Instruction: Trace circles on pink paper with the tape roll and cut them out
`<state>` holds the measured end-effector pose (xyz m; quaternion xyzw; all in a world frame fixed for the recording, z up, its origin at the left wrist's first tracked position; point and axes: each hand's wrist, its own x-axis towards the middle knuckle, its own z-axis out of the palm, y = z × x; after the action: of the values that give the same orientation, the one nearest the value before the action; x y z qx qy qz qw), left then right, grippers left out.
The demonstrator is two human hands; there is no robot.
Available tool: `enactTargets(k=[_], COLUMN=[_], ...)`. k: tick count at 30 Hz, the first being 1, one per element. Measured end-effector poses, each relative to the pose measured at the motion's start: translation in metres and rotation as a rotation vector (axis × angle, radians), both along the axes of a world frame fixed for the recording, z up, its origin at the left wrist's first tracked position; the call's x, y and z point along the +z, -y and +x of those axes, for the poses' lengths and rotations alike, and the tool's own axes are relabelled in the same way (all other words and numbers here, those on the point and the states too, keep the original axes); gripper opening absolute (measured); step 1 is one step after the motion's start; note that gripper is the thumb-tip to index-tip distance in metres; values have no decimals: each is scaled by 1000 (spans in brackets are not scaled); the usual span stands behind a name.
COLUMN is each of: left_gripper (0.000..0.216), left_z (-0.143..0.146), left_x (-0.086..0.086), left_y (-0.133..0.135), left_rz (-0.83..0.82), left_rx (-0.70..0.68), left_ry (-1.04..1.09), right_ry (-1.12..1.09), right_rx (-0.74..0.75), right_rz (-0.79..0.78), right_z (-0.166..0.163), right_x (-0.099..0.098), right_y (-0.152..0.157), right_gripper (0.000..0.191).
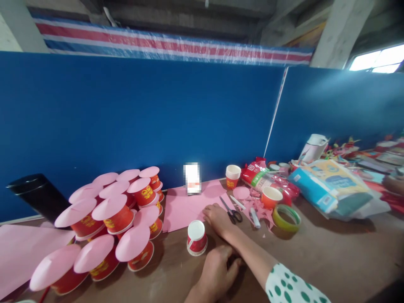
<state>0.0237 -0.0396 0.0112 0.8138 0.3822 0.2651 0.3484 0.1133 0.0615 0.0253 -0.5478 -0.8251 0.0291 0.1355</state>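
My right hand [219, 219] lies palm down, its fingertips on the edge of the pink paper sheets [181, 206]. Nothing shows in its grasp. Below it, my left hand [217, 269] rests on the brown table with its fingers loosely curled in and nothing visible in them. Just left of both hands stands an upside-down red paper cup [197, 240], its white base up. Black-handled scissors [233, 213] lie open beyond my right wrist. Several upturned red cups on the left carry pink paper cones [134, 243]; the cups are partly hidden under them.
To the right are pink paper scraps [257, 204], a glue tube [255, 218], an upright cup [272, 197], a roll of tape [286, 218] and stacked cups [232, 176]. Farther off sit a plastic package [331, 185] and a white jug [314, 148]. A blue partition [142, 109] closes the back.
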Motion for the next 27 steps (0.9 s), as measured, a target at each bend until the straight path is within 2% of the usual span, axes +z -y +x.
enactTargets(k=[13, 22, 24, 27], left_gripper=[18, 15, 16, 18], left_z=[1, 1, 2, 3], left_x=[1, 2, 1, 0], left_y=[0, 0, 0, 0], left_rz=[20, 32, 25, 3], left_rx=[-18, 6, 19, 15], left_ry=[15, 0, 3, 27], right_ry=[-131, -194, -152, -79], right_rx=[-91, 23, -43, -276], right_rz=[3, 23, 63, 149], right_z=[15, 52, 66, 92], right_x=[-4, 3, 5, 7], right_y=[0, 41, 49, 59], right_gripper=[31, 26, 22, 24])
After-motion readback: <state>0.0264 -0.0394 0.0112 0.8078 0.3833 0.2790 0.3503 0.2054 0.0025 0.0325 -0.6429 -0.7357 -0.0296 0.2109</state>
